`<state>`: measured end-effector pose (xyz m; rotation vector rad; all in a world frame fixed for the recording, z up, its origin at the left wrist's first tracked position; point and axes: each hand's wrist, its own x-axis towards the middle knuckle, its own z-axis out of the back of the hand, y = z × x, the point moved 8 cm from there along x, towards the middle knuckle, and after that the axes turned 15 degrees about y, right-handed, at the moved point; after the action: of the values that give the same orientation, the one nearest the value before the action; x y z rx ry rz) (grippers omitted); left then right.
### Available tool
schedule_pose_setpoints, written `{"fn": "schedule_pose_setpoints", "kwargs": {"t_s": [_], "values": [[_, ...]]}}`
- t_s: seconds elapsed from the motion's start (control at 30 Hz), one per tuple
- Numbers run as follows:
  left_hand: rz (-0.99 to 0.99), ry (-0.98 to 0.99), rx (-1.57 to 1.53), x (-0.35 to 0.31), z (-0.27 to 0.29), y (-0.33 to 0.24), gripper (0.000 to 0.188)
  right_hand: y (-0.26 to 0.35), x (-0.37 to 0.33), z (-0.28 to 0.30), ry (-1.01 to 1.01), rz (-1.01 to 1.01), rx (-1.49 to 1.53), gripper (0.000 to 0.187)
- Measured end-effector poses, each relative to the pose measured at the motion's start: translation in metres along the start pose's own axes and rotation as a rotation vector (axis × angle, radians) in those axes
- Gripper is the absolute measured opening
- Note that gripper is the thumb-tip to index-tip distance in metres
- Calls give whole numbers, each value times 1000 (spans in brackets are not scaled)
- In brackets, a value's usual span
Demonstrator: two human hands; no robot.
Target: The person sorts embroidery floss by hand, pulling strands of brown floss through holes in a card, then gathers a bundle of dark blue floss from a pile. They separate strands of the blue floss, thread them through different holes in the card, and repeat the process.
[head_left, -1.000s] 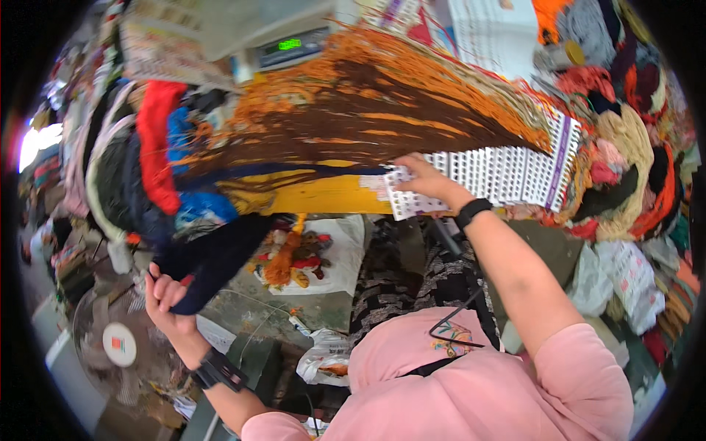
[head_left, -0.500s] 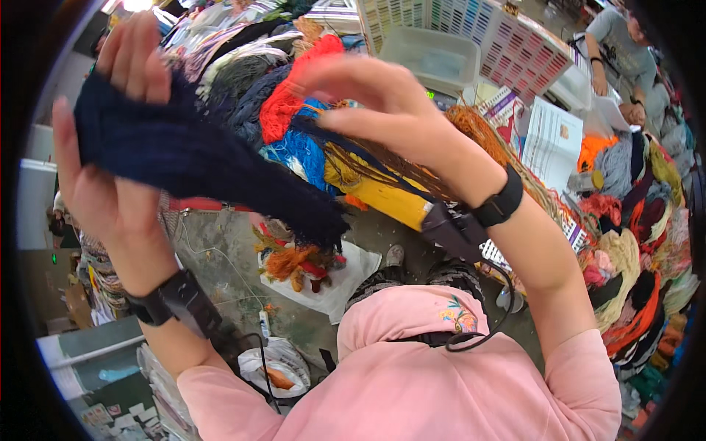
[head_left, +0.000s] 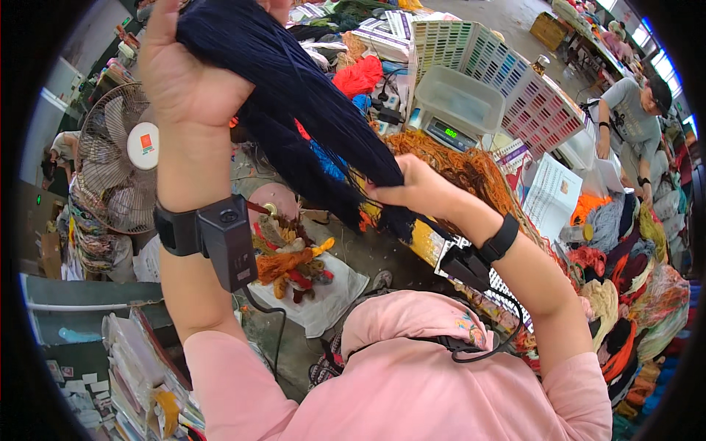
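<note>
A long navy yarn skein (head_left: 301, 95) hangs stretched slantwise between my hands, its strands parted into two lengths with a gap between. My raised left hand (head_left: 195, 84) holds its upper end, the yarn looped over the palm and some fingers cut off by the top edge. Lower and to the right, my right hand (head_left: 419, 184) is closed on the strands near the lower end, thumb along the yarn. Behind the skein, red yarn (head_left: 358, 76) and blue yarn (head_left: 323, 158) lie on the heaped table, partly covered.
A digital scale (head_left: 450, 134) carries a clear plastic tub (head_left: 460, 99) before a standing colour-swatch chart (head_left: 507, 81). Brown-orange yarn (head_left: 430, 147) lies close to my right hand. At left stands a fan (head_left: 118, 158). Yarn bundles (head_left: 283, 261) rest on a white sheet below. A co-worker (head_left: 629, 125) stands far right.
The navy skein has been drawn out longer. My right hand, loose and raised before, has come down and closed on its lower part. My left hand has moved up and right.
</note>
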<state>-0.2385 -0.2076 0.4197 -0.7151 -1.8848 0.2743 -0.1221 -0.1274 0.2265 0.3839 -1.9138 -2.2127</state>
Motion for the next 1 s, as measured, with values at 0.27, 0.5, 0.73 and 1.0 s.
{"fn": "schedule_pose_setpoints", "kwargs": {"t_s": [0.27,0.5,0.73,1.0], "values": [[310,25,-461,-25,-31,42,19,-76,-59,-28,45,20,-374,34],[540,388,-389,-63,-74,49,19,-141,-168,27,-238,-479,-697,11],[933,-389,15,-157,-47,168,33,-64,-149,18,-543,-43,58,9],[957,-139,-548,-193,-98,258,68,-49,-163,-23,-634,-44,721,10]]}}
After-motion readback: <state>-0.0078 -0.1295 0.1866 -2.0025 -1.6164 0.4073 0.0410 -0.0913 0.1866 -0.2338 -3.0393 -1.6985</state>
